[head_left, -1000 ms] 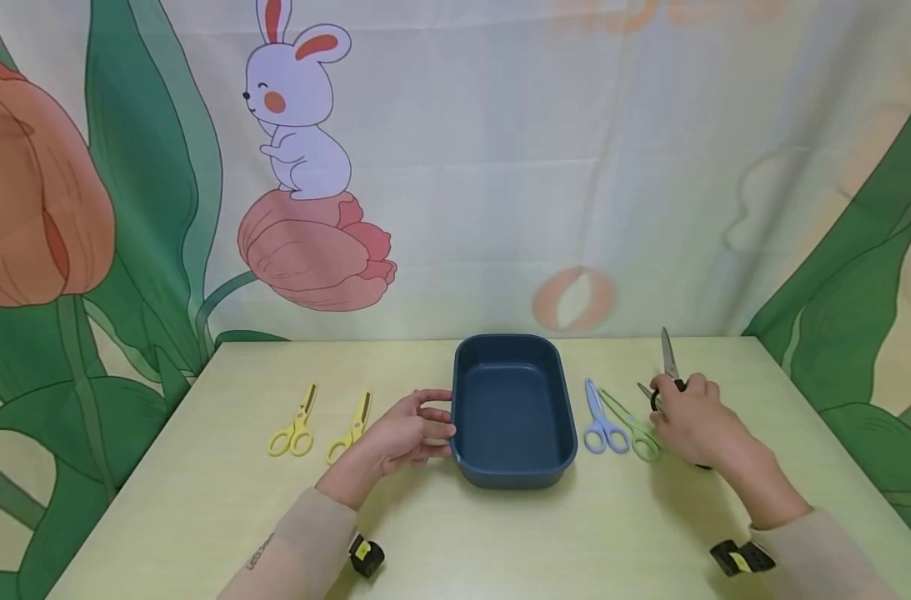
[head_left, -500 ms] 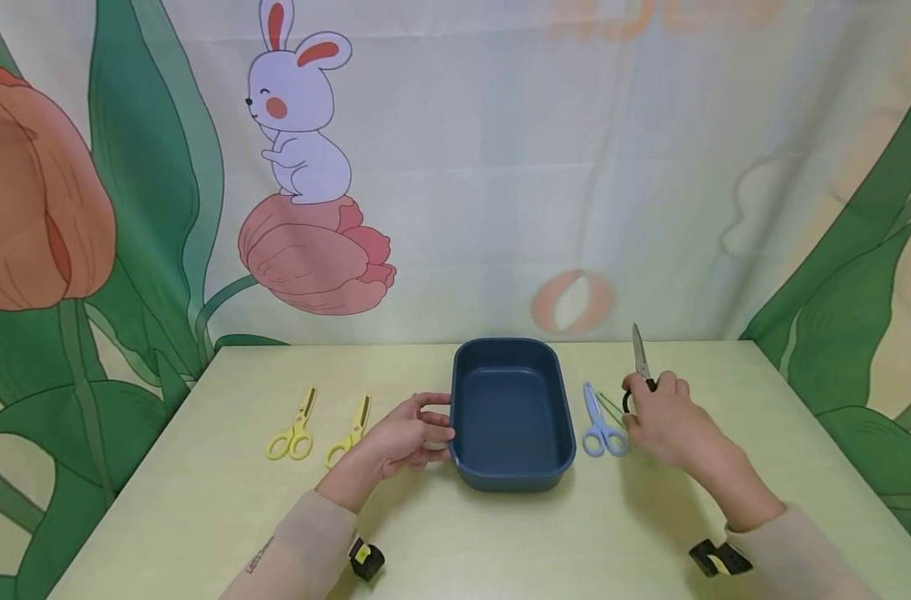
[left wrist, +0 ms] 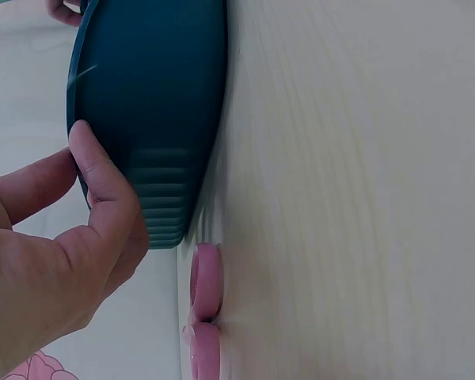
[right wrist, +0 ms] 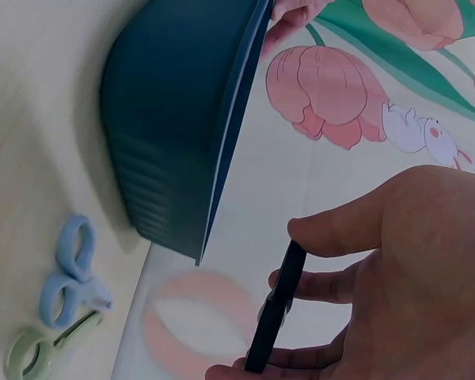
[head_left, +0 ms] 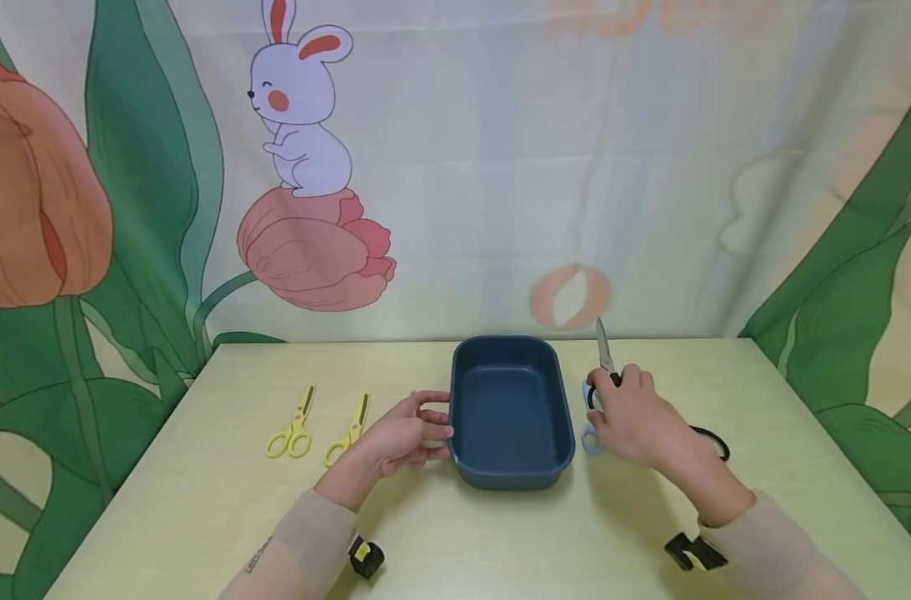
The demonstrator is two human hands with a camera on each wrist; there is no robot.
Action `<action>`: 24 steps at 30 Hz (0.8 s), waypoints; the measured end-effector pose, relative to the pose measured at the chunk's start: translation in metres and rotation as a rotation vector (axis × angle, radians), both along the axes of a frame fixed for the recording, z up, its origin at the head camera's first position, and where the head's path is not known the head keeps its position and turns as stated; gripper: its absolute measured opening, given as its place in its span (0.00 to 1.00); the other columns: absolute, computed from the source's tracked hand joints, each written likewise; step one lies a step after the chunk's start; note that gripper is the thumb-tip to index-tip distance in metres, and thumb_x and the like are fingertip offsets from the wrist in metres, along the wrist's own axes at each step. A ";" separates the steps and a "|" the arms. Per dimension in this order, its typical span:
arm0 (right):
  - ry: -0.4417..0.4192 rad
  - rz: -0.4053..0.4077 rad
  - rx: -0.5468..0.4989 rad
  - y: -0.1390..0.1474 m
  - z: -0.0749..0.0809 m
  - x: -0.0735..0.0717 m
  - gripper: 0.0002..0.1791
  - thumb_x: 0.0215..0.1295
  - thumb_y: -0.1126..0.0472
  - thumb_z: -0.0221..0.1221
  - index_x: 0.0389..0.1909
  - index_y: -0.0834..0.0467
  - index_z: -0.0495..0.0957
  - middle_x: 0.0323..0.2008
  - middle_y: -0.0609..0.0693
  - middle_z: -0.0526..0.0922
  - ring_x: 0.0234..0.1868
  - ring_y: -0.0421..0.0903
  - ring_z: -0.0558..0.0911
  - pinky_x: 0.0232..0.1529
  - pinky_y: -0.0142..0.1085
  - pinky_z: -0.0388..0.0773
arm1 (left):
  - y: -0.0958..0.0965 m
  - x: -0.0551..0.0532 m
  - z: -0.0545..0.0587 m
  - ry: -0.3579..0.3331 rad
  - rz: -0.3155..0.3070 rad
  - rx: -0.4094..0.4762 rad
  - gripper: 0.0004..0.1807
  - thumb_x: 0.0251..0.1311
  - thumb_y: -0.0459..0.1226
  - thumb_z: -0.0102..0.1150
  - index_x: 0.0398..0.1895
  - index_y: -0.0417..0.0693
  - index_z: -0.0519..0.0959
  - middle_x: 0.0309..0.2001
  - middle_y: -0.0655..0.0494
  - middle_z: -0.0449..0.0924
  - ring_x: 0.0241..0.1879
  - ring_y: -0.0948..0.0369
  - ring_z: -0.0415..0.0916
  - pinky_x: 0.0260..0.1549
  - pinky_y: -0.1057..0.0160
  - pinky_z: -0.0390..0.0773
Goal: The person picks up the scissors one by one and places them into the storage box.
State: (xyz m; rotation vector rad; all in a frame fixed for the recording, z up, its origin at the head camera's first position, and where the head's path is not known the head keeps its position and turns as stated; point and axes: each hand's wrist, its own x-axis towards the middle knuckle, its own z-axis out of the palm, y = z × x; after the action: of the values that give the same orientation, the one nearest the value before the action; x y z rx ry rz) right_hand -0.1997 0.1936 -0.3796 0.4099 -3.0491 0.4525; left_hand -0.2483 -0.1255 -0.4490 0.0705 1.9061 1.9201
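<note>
In the head view, my left hand (head_left: pixel 410 433) touches the left rim of a dark blue rectangular bin (head_left: pixel 511 481), its fingertips right at the edge. My right hand (head_left: pixel 635 417) holds black-handled scissors (head_left: pixel 603 346) above the table to the right of the bin, blade pointing away from me. The right wrist view shows thumb and fingers pinching the black handle (right wrist: pixel 273 313). Below this hand lie blue scissors (right wrist: pixel 67 277) and green scissors (right wrist: pixel 28 356); the hand hides the green pair in the head view.
Two pairs of yellow scissors, one farther left (head_left: pixel 293 433) and one beside the left forearm (head_left: pixel 353 425), lie on the pale table (head_left: pixel 500 550). A black loop handle (head_left: pixel 713 442) shows behind the right wrist. A printed curtain (head_left: pixel 455 167) hangs along the far edge.
My right hand has moved left toward the bin with the black-handled scissors, passing over the green and blue scissors. The left hand and the bin have stayed in place.
</note>
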 end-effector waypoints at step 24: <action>-0.033 0.111 0.011 -0.045 0.000 -0.022 0.19 0.76 0.61 0.55 0.63 0.62 0.68 0.52 0.72 0.64 0.53 0.67 0.66 0.35 0.45 0.76 | 0.006 -0.007 0.008 -0.031 0.012 -0.019 0.33 0.68 0.23 0.57 0.75 0.42 0.61 0.49 0.43 0.69 0.37 0.53 0.76 0.31 0.63 0.79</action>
State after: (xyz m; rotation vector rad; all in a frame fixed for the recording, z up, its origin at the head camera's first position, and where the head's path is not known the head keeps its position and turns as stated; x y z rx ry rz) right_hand -0.2217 0.1483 -0.3796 0.5807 -3.0733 0.4510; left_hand -0.2556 -0.1194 -0.4412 0.0234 1.9079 1.8992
